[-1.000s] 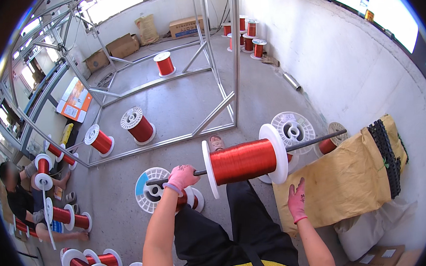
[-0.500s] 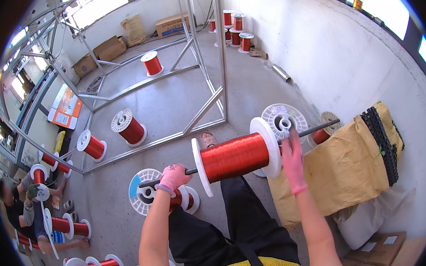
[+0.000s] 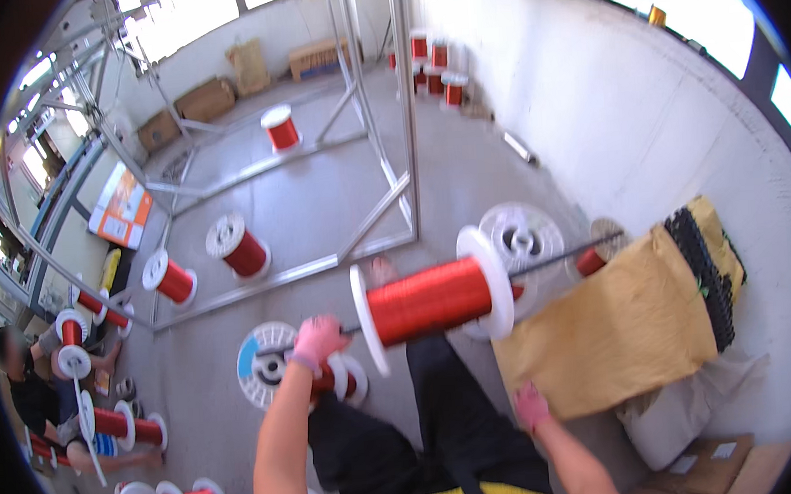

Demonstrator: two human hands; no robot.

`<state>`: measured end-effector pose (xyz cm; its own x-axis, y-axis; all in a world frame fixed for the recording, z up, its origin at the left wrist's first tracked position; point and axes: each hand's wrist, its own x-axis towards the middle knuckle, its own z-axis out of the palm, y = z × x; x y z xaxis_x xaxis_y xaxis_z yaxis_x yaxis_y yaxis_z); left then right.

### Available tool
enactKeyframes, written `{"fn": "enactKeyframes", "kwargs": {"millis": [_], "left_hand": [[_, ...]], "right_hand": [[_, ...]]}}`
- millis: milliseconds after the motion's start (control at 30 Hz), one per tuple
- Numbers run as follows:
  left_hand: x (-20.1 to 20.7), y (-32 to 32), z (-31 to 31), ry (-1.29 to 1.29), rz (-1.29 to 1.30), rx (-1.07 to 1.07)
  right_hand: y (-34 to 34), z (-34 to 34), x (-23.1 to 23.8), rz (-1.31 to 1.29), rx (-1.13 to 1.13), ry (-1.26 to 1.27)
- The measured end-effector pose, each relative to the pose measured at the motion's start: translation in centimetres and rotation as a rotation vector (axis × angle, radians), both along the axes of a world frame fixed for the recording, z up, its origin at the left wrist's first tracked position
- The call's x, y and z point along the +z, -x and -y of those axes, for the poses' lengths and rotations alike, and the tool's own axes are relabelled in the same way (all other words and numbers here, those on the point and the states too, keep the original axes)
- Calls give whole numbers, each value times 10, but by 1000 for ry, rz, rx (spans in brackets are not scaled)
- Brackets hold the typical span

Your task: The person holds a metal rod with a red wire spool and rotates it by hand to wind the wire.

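My left hand point(image 3: 320, 340), in a pink glove, is closed around a black rod point(image 3: 550, 260). The rod runs through a large white-flanged spool of red wire point(image 3: 430, 301), which hangs tilted in front of my knees. My right hand point(image 3: 532, 405), also gloved in pink, is away from the rod, beside the near edge of brown wrapping paper point(image 3: 610, 343); blur hides its fingers. Under the rod's left end stands a white-flanged spool point(image 3: 266, 353) with a blue label. Behind the rod's right part is another white spool flange point(image 3: 525, 225).
A metal frame point(image 3: 275, 274) stands ahead, with several red wire spools in and beside it. More spools point(image 3: 438, 56) are stacked by the far wall. At the left sits another person point(image 3: 37, 382) among spools. A cardboard box point(image 3: 712, 459) lies at lower right.
My right hand has left the spool's right flange and dropped down toward me, beside the brown paper. The spool has shifted slightly left; my left hand stays on the rod.
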<state>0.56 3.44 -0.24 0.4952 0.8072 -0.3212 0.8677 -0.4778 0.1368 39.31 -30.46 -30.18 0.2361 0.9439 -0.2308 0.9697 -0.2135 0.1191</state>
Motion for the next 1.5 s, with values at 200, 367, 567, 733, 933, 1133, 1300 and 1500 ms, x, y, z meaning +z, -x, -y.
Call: {"fn": "enactKeyframes", "kwargs": {"millis": [200,367,567,733,933,1133,1300,1500], "left_hand": [[16,4,5,88,-9,94],[10,5,4,66,49,90],[13,7,8,85,18,103],[15,2,6,79,19,91],[15,3,5,72,-12,102],[12,8,7,71,-11,89],[11,-5,6,91,-4,50],[5,14,4,69,-40,66]], "right_hand": [[53,-52,172,-597,-506,-138],[48,-69,185,-589,-363,-312],[51,-81,213,-695,-454,-216],[2,-129,243,-525,-74,-637],[54,-261,389,-726,-143,-803],[66,-259,348,-673,-73,-848],[47,-62,135,-243,-119,-189],[48,-13,117,-635,-508,-151]]}}
